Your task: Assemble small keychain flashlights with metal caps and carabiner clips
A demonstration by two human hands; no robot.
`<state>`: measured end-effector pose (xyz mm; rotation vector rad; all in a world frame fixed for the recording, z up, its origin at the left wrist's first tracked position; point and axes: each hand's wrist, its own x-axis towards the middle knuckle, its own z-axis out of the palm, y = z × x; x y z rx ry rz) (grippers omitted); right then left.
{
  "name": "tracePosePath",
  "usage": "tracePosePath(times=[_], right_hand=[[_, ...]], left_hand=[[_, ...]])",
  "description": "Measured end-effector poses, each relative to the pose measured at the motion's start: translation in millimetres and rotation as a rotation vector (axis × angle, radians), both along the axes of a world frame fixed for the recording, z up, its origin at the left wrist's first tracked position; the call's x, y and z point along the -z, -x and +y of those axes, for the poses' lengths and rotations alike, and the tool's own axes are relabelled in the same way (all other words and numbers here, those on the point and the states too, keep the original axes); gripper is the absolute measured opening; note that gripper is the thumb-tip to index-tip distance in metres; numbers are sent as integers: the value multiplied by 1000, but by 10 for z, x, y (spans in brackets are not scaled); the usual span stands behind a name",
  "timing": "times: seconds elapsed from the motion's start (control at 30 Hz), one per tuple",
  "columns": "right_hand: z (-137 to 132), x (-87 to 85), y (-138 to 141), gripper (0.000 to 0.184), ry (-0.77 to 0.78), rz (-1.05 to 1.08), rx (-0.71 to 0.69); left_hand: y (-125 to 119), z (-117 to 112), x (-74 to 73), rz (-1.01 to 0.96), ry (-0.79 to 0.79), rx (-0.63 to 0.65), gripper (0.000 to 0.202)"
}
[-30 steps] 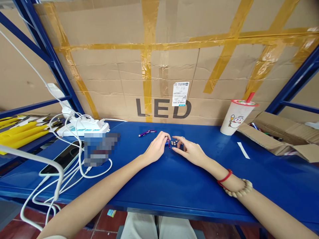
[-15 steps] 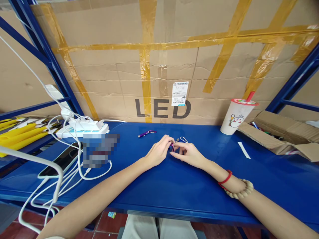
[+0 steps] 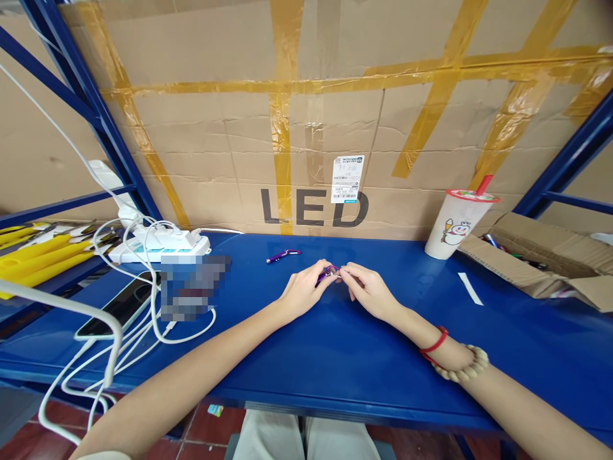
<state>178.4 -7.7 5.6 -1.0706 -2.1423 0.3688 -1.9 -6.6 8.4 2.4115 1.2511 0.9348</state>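
Both hands (image 3: 335,291) on a small purple piece (image 3: 327,273), above the blue shelf (image 3: 335,358).

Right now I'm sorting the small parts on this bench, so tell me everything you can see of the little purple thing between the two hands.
The small purple piece looks like glossy metal, slim and short, much like the purple pen-shaped item lying farther back. The left hand and right hand both pinch it just above the blue bench. The fingers hide most of it, so its ends and finer parts cannot be made out.
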Motion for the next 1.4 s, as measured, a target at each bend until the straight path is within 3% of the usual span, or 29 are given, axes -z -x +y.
tracePosePath(times=[0.3,0.47,0.6,1.03,1.4], right_hand=[[-7,3,-10,37,-56,-76,63],[-11,9,-9,37,-201,-186,95],[-11,-6,-9,37,-209,-190,129],[3,12,-24,33,-98,-267,-80],[-19,-6,15,35,-47,-155,-172]], left_hand=[[-15,20,7,119,-3,-140,26],[-15,33,18,148,41,-146,28],[-14,26,10,119,67,-143,29],[-13,16,-7,232,42,-114,34],[-2,22,-10,299,-5,-67,32]])
